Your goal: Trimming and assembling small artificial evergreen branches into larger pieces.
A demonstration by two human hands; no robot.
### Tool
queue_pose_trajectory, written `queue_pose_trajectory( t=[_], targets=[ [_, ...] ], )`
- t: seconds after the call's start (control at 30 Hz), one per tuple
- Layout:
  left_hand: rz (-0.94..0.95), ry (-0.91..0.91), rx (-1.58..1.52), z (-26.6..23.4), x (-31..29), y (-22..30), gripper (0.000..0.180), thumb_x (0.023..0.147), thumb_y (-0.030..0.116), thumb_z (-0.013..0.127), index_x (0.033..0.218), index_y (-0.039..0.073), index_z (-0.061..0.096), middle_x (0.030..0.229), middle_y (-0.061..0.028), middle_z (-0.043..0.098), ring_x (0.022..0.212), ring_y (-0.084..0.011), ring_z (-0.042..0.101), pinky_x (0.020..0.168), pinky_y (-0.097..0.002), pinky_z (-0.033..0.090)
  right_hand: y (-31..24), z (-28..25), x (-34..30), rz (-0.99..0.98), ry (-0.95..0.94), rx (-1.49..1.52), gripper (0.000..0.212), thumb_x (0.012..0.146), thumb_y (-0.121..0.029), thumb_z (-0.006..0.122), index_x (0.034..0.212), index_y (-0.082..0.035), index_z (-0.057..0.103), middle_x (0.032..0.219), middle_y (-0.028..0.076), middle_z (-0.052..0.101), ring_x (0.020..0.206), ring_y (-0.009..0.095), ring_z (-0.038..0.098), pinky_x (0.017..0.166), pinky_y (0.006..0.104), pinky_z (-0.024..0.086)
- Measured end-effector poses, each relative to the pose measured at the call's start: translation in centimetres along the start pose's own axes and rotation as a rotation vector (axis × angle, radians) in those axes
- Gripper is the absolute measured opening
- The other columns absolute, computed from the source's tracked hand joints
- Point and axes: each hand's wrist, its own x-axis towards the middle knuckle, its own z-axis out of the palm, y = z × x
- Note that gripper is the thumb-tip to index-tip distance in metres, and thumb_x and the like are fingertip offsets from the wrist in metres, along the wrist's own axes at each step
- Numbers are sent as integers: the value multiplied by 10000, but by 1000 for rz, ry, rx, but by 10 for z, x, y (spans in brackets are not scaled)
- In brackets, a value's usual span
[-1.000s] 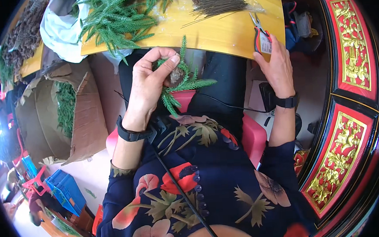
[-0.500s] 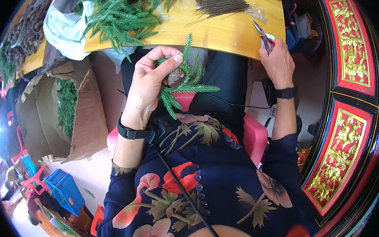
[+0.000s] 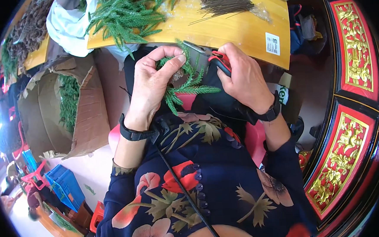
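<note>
Pinched between the thumb and fingers of my left hand (image 3: 150, 79) is a green artificial pine sprig (image 3: 192, 90), its needled branches spreading to the right and downward. A brownish lump behind the thumb is mostly hidden, and I cannot make out its kind. My right hand (image 3: 249, 80) is wrapped round the red and black handles of a pair of pliers (image 3: 219, 61). The metal jaws point left at the upper tip of the sprig, close to my left fingertips. Whether they touch it I cannot tell. Both hands are over my lap, at the table's near edge.
On the yellow table (image 3: 219, 32) lie a heap of green sprigs (image 3: 125, 20) and a bundle of thin brown wires (image 3: 228, 3). A white plastic bag (image 3: 69, 28) hangs at its left. An open cardboard box (image 3: 87, 116) stands lower left; carved red-and-gold panels (image 3: 341, 152) line the right.
My right hand has lifted the pliers off the table's right side and brought them left to the sprig. A white label shows where they were. My left hand has hardly moved.
</note>
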Motion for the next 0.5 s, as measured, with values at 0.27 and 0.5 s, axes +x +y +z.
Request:
queue_pose_trajectory(
  t=[0.27, 0.5],
  targets=[
    [40, 65, 144, 0, 2, 0, 52, 846, 67, 667, 868, 22, 653, 687, 44, 585, 562, -11, 494, 509, -160, 388, -2, -1, -5, -6, 30, 47, 324, 738, -1, 621, 1030, -6, 482, 901, 209, 573, 857, 406, 579, 729, 409, 467],
    [49, 115, 105, 4, 2, 3, 56, 844, 60, 666, 873, 16, 646, 679, 35, 589, 552, -16, 499, 504, -168, 398, 3, 6, -5, -8, -29, 49, 337, 735, 6, 631, 1034, -1, 474, 914, 211, 576, 885, 410, 578, 744, 410, 468]
  ],
)
